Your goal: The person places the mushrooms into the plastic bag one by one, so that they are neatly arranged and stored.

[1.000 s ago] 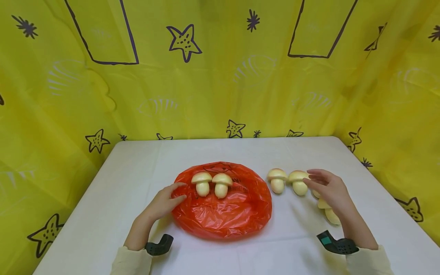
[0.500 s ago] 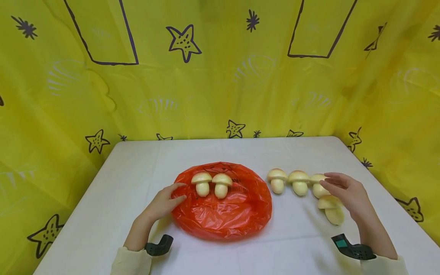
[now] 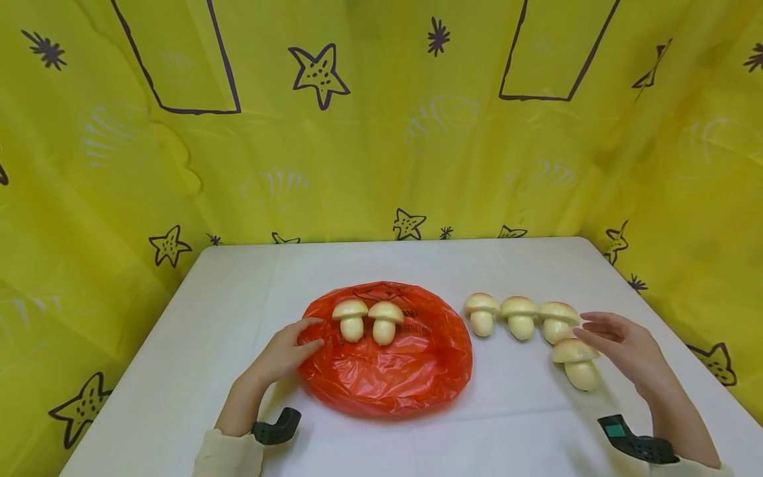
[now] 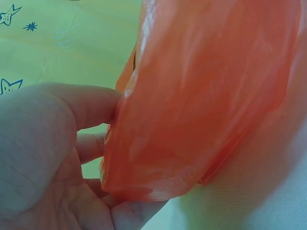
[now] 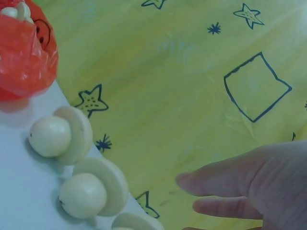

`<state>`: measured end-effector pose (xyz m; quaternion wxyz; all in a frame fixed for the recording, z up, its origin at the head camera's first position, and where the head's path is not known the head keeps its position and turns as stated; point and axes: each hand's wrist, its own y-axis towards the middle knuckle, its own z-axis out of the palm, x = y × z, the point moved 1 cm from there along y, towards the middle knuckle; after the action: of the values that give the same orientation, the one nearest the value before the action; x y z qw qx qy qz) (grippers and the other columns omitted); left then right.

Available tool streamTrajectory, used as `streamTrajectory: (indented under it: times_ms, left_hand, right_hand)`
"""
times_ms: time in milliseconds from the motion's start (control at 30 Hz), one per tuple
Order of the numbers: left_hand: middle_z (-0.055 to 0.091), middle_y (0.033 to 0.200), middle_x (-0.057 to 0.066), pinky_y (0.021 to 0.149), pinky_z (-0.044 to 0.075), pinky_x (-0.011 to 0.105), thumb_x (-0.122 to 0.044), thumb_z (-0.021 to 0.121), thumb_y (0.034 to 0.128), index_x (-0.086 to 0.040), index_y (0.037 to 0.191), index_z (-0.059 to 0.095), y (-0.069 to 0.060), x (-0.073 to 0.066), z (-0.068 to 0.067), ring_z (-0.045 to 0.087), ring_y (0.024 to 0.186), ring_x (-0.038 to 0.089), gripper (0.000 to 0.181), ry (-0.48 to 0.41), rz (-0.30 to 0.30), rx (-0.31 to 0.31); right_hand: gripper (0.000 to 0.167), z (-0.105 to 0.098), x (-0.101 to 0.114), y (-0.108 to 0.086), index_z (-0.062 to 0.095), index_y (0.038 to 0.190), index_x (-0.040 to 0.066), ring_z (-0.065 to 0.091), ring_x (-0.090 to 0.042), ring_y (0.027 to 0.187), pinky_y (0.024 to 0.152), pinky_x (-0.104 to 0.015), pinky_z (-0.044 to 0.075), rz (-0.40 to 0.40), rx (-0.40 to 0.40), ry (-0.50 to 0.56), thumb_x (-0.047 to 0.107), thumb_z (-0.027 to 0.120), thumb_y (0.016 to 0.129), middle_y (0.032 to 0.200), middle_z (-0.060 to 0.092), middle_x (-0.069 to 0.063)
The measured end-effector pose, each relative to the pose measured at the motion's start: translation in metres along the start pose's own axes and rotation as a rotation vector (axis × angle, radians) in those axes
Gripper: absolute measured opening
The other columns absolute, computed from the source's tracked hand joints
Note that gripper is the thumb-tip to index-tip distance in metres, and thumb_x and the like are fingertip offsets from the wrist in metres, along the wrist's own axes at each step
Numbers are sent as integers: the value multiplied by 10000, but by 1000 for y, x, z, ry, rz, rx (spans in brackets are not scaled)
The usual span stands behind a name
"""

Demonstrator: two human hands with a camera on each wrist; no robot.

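My left hand (image 3: 285, 354) holds the left rim of a red plastic bag (image 3: 387, 384); in the left wrist view the bag's edge (image 4: 192, 124) lies between thumb and fingers. Two pale toy mushrooms, a left one (image 3: 351, 319) and a right one (image 3: 384, 322), lie within the bag's outline. To its right stretches a row of mushrooms, with one (image 3: 481, 314), another (image 3: 520, 317) and a third (image 3: 558, 322). A further mushroom (image 3: 578, 364) lies nearer the front. Just right of these hovers my right hand (image 3: 632, 351), fingers extended and nothing held.
A white-covered table (image 3: 238, 285) lies beneath everything. Yellow curtain (image 3: 381, 132) with dark star drawings hangs behind it and on both sides. Each wrist wears a black band, the left band (image 3: 276, 427) and the right band (image 3: 640, 445).
My right hand has moved rightward and slightly nearer, from over the mushroom row to beside it, uncovering the mushrooms there. The left hand and the bag have stayed put.
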<state>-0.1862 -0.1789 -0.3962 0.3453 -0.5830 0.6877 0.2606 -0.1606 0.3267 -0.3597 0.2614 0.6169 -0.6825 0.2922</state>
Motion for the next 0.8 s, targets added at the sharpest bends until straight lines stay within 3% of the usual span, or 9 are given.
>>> streamTrajectory:
  times_ms: [67,167,500,800]
  left_hand:
    - [531,1224,163,825,489,436,-150,577,893,-14,1253,519,0,0,0,498,1083,325,389,0,3,-1]
    - [530,1226,163,825,489,437,-150,578,893,-12,1251,520,0,0,0,495,1089,327,388,-1,6,-6]
    - [537,1211,158,850,470,462,-138,569,896,-11,1237,530,1,2,1,484,1098,336,366,4,23,-10]
    - [536,1213,159,862,460,472,-144,570,896,-8,1238,530,1,2,1,482,1100,336,370,12,28,-12]
  right_hand:
    - [657,-1,-3,-1,385,1297,-97,466,-422,1044,807,-565,419,-3,17,-38,393,563,897,1222,439,-349]
    - [674,-1,-6,-1,394,1286,-99,413,-491,1084,810,-578,420,-23,41,-97,392,601,874,1228,419,-366]
    - [613,0,-15,-2,485,1228,-94,477,-488,1022,740,-515,480,-72,93,-146,313,691,819,1186,483,-334]
    - [550,5,-17,0,537,1167,-102,480,-503,996,734,-527,473,-105,63,-149,219,743,770,1156,515,-330]
